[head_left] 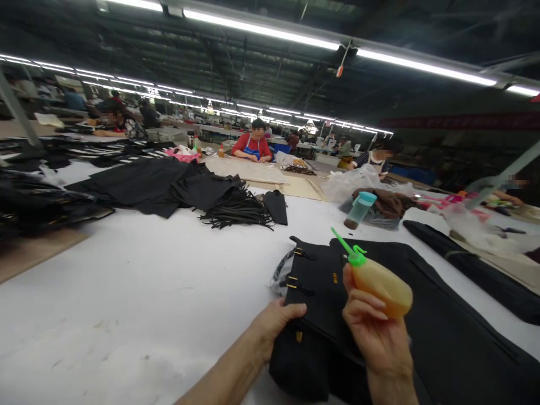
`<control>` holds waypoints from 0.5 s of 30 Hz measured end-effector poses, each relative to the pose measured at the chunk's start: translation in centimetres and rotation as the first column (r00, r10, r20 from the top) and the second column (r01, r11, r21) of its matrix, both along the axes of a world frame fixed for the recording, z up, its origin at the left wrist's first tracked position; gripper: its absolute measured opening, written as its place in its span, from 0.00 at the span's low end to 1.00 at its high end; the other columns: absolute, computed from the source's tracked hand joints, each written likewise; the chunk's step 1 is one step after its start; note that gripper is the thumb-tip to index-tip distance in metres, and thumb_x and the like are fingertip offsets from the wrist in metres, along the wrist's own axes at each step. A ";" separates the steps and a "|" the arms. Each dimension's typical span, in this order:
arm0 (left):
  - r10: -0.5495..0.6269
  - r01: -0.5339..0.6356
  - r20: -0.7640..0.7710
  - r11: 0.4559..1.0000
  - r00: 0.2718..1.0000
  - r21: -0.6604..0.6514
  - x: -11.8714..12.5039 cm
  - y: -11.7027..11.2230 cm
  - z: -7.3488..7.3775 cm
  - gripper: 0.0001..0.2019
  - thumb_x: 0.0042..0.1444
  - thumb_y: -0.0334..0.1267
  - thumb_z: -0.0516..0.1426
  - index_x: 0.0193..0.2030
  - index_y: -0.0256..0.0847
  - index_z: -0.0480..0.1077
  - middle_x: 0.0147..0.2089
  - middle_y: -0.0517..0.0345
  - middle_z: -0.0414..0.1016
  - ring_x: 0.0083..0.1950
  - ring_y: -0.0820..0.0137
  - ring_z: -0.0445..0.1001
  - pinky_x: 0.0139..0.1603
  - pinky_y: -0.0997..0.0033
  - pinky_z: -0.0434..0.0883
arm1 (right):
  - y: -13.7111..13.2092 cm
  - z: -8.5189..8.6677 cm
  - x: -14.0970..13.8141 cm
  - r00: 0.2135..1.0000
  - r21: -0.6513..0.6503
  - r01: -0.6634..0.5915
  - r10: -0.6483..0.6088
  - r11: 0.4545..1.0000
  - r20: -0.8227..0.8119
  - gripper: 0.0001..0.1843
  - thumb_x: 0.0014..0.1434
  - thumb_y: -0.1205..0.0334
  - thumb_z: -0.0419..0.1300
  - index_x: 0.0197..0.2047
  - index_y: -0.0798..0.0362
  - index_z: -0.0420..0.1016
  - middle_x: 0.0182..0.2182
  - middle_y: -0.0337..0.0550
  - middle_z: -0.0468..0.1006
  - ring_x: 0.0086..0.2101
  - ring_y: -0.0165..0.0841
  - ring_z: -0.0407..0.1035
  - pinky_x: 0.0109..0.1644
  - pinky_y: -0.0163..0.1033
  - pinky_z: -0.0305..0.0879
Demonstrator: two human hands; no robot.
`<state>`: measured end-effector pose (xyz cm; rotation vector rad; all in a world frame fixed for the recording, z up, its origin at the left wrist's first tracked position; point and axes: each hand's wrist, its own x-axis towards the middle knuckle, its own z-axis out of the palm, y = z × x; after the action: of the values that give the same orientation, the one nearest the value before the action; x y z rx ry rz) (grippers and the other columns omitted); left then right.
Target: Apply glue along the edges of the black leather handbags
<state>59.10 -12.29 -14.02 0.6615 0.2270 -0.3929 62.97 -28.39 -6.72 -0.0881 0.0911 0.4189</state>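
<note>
My left hand (278,325) grips the edge of a black bag (316,304), thumb on top and fingers hidden beneath. Gold-coloured metal fittings and a wrapped handle show along the bag's left side. In my right hand (375,337) is a squeeze bottle (382,286) with a green spout cap, part filled with amber liquid. It is held tilted above the bag, its spout pointing up and to the left. Under and to the right of the bag spreads a large black sheet of material (447,320).
Black cut pieces (147,183) and a heap of black strips (236,211) lie farther back on the white table (126,281). A teal-lidded cup (360,209) stands near plastic-wrapped brown material (388,205). A long black roll (468,267) lies right. A person in red (253,147) sits across.
</note>
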 end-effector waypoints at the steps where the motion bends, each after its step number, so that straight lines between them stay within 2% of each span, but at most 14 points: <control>1: 0.026 -0.028 0.057 0.999 0.998 0.033 -0.6 1.5 0.4 0.20 0.38 0.37 0.64 0.41 0.34 0.72 0.34 0.50 0.78 0.34 0.65 0.76 0.40 0.67 0.71 | 0.4 0.2 -0.4 1.000 0.004 -0.009 0.010 1.000 -0.019 0.41 0.48 0.81 0.56 0.62 0.56 0.45 0.28 0.34 0.69 0.21 0.26 0.66 0.19 0.27 0.69; 3: 0.021 -0.045 0.136 0.983 0.991 0.177 -2.4 5.7 1.3 0.19 0.39 0.37 0.63 0.41 0.35 0.73 0.34 0.52 0.78 0.34 0.66 0.75 0.39 0.68 0.71 | 1.4 0.5 -1.2 0.998 0.017 -0.036 0.037 0.999 -0.052 0.42 0.48 0.79 0.58 0.62 0.57 0.44 0.26 0.33 0.67 0.20 0.26 0.66 0.18 0.27 0.68; 4: -0.018 -0.026 0.153 0.959 0.988 0.281 -3.6 8.1 1.6 0.18 0.39 0.37 0.62 0.41 0.36 0.73 0.34 0.54 0.78 0.36 0.65 0.76 0.40 0.69 0.70 | 2.0 0.6 -1.7 0.996 0.023 -0.051 0.053 0.998 -0.067 0.42 0.48 0.78 0.59 0.63 0.57 0.44 0.25 0.33 0.66 0.20 0.27 0.66 0.18 0.28 0.68; 6: -0.153 0.072 0.115 0.851 0.982 0.521 -6.9 13.3 2.2 0.15 0.39 0.36 0.62 0.37 0.38 0.74 0.34 0.57 0.78 0.37 0.64 0.75 0.40 0.69 0.70 | 3.4 0.8 -2.5 0.992 0.036 -0.085 0.088 0.996 -0.093 0.42 0.49 0.76 0.59 0.63 0.58 0.44 0.24 0.33 0.65 0.19 0.28 0.65 0.17 0.29 0.68; 8: -0.194 0.120 0.045 0.752 0.980 0.648 -10.6 18.2 2.6 0.14 0.41 0.39 0.61 0.38 0.40 0.75 0.35 0.60 0.78 0.40 0.63 0.75 0.42 0.69 0.70 | 4.9 0.6 -3.2 0.984 0.036 -0.122 0.126 0.992 -0.128 0.41 0.50 0.74 0.57 0.64 0.57 0.45 0.22 0.34 0.65 0.19 0.29 0.65 0.17 0.31 0.68; 11: -0.154 0.119 -0.026 0.640 0.988 0.759 -15.9 23.8 3.3 0.14 0.42 0.42 0.59 0.38 0.43 0.75 0.36 0.60 0.79 0.41 0.62 0.75 0.41 0.68 0.70 | 7.3 -0.3 -3.8 0.967 -0.005 -0.176 0.172 0.984 -0.188 0.39 0.51 0.70 0.54 0.66 0.55 0.46 0.28 0.44 0.72 0.17 0.29 0.64 0.15 0.32 0.68; 12: -0.124 0.101 -0.036 0.575 0.992 0.812 -17.4 25.1 3.6 0.14 0.42 0.44 0.59 0.38 0.44 0.75 0.36 0.60 0.78 0.40 0.61 0.75 0.39 0.68 0.71 | 8.3 -0.7 -3.7 0.958 -0.055 -0.208 0.192 0.976 -0.212 0.39 0.51 0.67 0.53 0.66 0.52 0.47 0.32 0.48 0.74 0.16 0.29 0.64 0.13 0.32 0.68; 13: -0.089 0.081 -0.043 0.487 0.995 0.869 -18.7 26.0 3.9 0.14 0.42 0.45 0.58 0.37 0.44 0.75 0.35 0.59 0.78 0.38 0.60 0.75 0.38 0.66 0.71 | 9.4 -1.1 -3.5 0.947 -0.118 -0.251 0.218 0.961 -0.235 0.37 0.53 0.65 0.52 0.66 0.48 0.49 0.36 0.51 0.74 0.16 0.28 0.64 0.12 0.32 0.67; 14: -0.042 0.056 -0.044 0.385 0.998 0.921 -19.8 26.6 4.2 0.14 0.42 0.46 0.58 0.35 0.45 0.75 0.33 0.59 0.78 0.38 0.59 0.75 0.37 0.64 0.71 | 11.0 -1.6 -3.2 0.917 -0.282 -0.340 0.249 0.897 -0.311 0.34 0.55 0.58 0.52 0.65 0.41 0.51 0.36 0.51 0.75 0.17 0.32 0.67 0.09 0.34 0.64; 15: -0.001 0.041 -0.042 0.239 0.999 0.970 -20.8 27.0 4.5 0.12 0.42 0.47 0.58 0.33 0.46 0.75 0.31 0.58 0.78 0.37 0.58 0.75 0.37 0.62 0.71 | 13.0 -2.1 -2.8 0.887 -0.408 -0.426 0.283 0.807 -0.365 0.30 0.57 0.53 0.52 0.63 0.37 0.53 0.37 0.51 0.74 0.20 0.35 0.70 0.09 0.35 0.64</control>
<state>38.34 14.74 -9.53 1.9630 0.5165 -0.2393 60.17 -15.34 -8.83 -0.5454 0.4757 0.7860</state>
